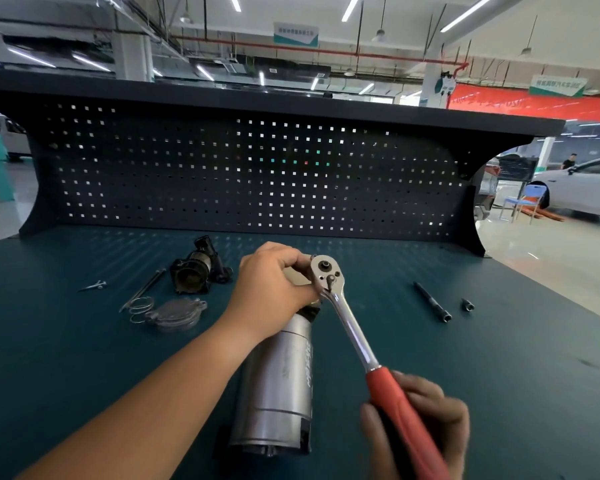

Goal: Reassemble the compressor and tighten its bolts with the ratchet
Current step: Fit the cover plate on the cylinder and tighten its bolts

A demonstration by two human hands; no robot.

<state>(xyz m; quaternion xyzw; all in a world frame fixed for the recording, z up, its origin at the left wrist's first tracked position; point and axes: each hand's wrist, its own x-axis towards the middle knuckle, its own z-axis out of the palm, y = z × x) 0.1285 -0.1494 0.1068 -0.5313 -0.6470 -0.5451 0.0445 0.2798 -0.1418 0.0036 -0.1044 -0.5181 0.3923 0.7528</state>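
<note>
- Right hand (420,420) grips the ratchet (347,323) by its red handle.
- Left hand (271,275) clasps the compressor (278,382) at its far end, under the ratchet head; the compressor rests mid-counter (499,341).
- Its smooth metal body looks heavy, rigid and slippery, so a firm grip near the bolt seems wise.

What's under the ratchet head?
The silver compressor body, its top gripped by the left hand. The ratchet head and that hand hide whatever it is seated on.
</note>
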